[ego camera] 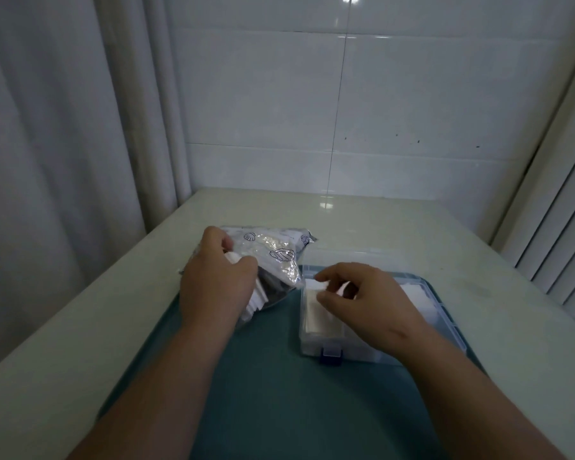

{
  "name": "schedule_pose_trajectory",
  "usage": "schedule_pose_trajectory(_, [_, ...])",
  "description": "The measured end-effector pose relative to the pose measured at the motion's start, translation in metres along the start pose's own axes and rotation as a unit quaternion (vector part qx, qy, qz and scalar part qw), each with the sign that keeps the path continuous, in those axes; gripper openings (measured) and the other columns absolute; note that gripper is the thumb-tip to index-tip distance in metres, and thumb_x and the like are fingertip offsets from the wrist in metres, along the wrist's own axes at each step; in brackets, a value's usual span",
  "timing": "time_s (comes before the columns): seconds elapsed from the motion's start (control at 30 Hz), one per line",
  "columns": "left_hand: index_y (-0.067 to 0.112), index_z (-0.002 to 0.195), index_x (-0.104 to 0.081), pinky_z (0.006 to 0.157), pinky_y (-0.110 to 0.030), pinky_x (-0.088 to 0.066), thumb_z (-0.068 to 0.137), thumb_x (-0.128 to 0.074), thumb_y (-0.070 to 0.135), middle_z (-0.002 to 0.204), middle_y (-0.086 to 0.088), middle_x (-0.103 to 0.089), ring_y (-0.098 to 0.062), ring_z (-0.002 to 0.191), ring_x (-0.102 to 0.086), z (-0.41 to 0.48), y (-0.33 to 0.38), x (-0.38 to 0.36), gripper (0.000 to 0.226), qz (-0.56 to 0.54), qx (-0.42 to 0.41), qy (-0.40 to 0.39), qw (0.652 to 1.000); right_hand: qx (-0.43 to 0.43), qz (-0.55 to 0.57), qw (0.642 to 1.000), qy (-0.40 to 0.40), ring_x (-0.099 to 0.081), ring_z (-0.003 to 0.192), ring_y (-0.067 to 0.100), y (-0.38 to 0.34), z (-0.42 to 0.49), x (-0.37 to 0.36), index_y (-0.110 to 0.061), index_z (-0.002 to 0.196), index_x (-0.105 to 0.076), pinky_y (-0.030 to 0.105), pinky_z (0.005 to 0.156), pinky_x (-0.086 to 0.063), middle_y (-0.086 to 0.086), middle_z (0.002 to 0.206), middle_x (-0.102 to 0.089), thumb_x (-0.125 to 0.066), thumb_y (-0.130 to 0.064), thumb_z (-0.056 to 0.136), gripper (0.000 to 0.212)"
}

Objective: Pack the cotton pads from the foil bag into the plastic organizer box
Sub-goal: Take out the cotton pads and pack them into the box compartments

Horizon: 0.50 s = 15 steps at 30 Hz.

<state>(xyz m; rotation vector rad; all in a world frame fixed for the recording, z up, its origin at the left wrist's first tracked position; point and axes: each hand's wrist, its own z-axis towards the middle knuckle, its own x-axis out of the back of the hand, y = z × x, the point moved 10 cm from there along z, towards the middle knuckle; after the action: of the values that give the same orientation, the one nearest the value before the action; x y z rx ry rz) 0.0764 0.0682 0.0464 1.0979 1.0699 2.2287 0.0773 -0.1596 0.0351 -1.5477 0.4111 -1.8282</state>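
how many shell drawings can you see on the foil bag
3 on the foil bag: small shell up top, large shell mid-bag, third shell at the right corner. The left hand may hide more.

Pale, glossy worktop, set into a corner. A teal tray lies on its near part, reaching the lower frame edge. Rear wall: white glazed tiles, with a few dark specks in one row. Left side: grey-white curtain, hanging in folds. Right side: white slatted panel. A light reflection is noted on the worktop's far edge.
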Motion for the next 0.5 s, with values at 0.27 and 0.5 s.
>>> schedule_pose_trajectory(0.27, [0.027,0.092,-0.051,0.071,-0.034,-0.049,0.08,-0.055,0.032,0.086,0.001,-0.06,-0.028,0.081,-0.057,-0.002,0.002,-0.014,0.014,0.156,-0.036,-0.066,0.985,0.084,-0.117,0.986,-0.083,-0.033,0.137,0.007,-0.02,-0.003,-0.027,-0.036,0.139,-0.049,0.038,0.116,-0.024,-0.015,0.149,-0.041,-0.045,-0.03,0.096,0.043])
schedule_pose_trajectory(0.5, [0.018,0.085,-0.056,0.058,-0.031,-0.034,0.062,-0.054,0.022,0.076,0.0,-0.056,-0.018,0.067,-0.049,-0.003,0.006,-0.017,0.024,-0.141,0.057,-0.111,0.982,0.031,-0.014,0.999,-0.033,-0.045,0.123,0.003,-0.009,0.0,-0.013,-0.036,0.127,-0.058,0.021,0.098,-0.033,-0.018,0.134,-0.052,-0.044,-0.027,0.097,0.034])
